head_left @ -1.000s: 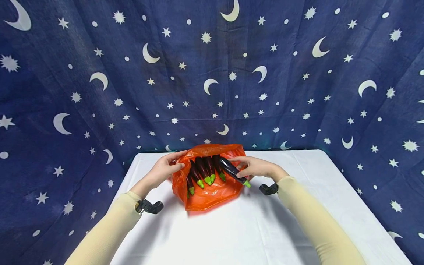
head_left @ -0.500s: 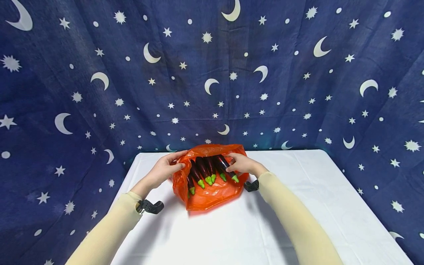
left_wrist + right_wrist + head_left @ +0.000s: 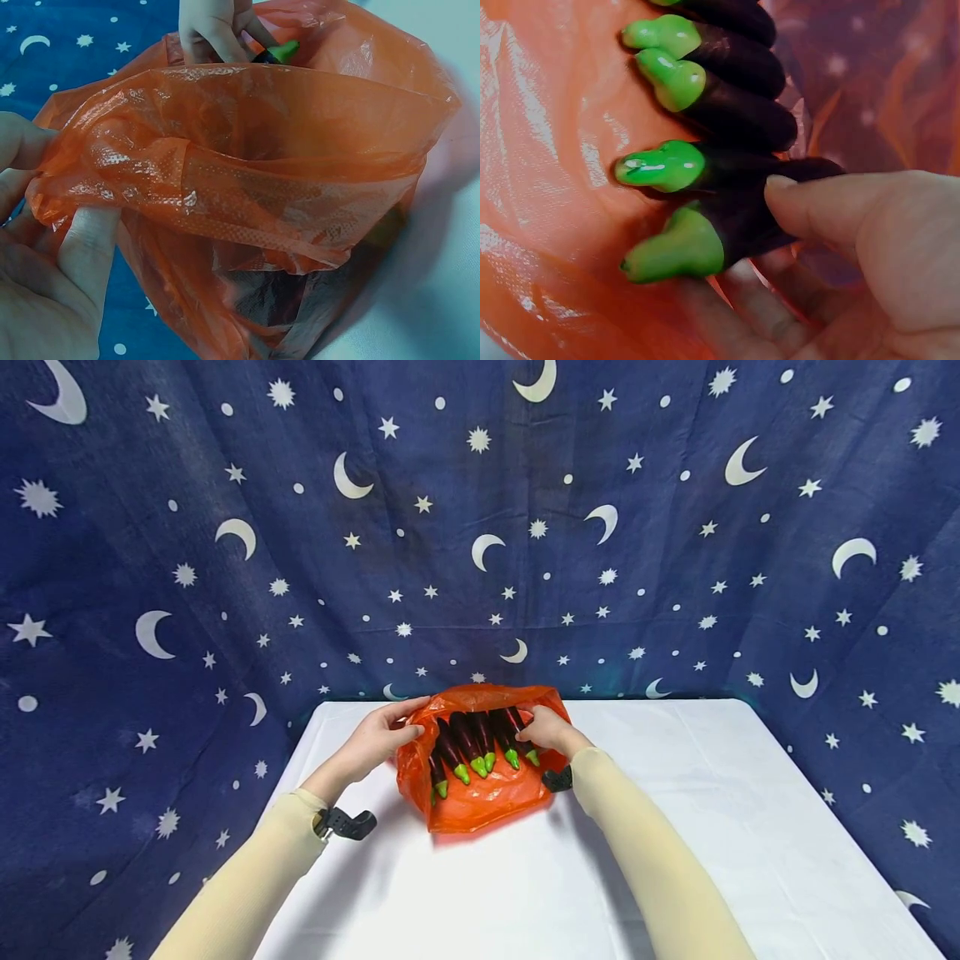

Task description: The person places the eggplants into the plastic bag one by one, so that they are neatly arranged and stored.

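An orange plastic bag [image 3: 487,797] lies on its side with its mouth facing me. Several dark purple eggplants [image 3: 467,737] with bright green stems lie side by side in it. At the bag's left rim, my left hand [image 3: 371,745] pinches the plastic between thumb and fingers. My right hand [image 3: 551,731] reaches inside at the right and grips the rightmost eggplant [image 3: 742,217], thumb on top and fingers beneath. That eggplant lies along its neighbour [image 3: 686,165] in the right wrist view. The far ends of the eggplants are partly shaded by the bag.
A white-covered table [image 3: 675,810] bears the bag near its back edge. Behind and at both sides hangs a dark blue curtain [image 3: 480,527] with moons and stars. Black camera mounts [image 3: 352,824] sit on both wrists.
My right hand has moved left into the bag with the eggplant, which was at the right edge and now lies beside the others. The left hand keeps its hold on the rim.
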`<state>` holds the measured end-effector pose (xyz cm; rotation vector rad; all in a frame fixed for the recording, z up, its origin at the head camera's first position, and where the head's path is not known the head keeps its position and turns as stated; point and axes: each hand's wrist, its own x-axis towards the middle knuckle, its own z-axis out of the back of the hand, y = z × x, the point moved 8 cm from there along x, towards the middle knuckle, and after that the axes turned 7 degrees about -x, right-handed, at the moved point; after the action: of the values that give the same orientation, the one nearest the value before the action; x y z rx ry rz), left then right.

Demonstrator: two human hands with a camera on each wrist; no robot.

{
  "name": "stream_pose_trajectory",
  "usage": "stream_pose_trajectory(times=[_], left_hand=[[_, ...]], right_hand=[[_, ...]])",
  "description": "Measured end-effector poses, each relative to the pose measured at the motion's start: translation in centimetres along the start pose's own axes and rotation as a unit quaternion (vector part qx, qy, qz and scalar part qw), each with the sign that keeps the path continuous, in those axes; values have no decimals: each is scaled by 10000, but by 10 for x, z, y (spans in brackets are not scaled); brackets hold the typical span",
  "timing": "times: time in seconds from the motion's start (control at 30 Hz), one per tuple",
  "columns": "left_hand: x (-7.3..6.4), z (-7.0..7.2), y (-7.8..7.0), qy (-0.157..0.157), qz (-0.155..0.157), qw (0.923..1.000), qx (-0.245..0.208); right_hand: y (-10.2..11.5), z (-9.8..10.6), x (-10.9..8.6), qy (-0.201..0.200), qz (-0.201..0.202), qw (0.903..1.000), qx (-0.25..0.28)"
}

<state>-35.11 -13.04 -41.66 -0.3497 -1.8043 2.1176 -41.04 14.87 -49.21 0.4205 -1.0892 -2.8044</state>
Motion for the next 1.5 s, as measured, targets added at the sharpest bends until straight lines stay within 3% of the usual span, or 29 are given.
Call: stream_pose_trajectory(times=[0.13,0.3,0.5,0.67,0.97,1.1,1.5], left_hand=[[-1,0,-1,4,0,10000,19],[-1,0,1,37,7,10000,7],[1,2,2,-19,0,10000,61],[2,-1,0,9,-27,10000,30],[-1,-3,-4,-49,8,9999,118],[0,-3,-4,-56,8,9999,96],[0,-3,3,64,161,9998,-48]], right_hand=[[-1,2,2,-333,-8,9992,-231],[-11,4,3,-532,-452,9967,-407],[-18,3,3,-509,-664,9945,-629],[-22,2,3,-476,-582,9930,-910],[-26,-3,3,-371,-639,9939,-818],[-21,-1,-1,-349,-529,9957,-682],[1,12,-26,-206,414,9978,-476]])
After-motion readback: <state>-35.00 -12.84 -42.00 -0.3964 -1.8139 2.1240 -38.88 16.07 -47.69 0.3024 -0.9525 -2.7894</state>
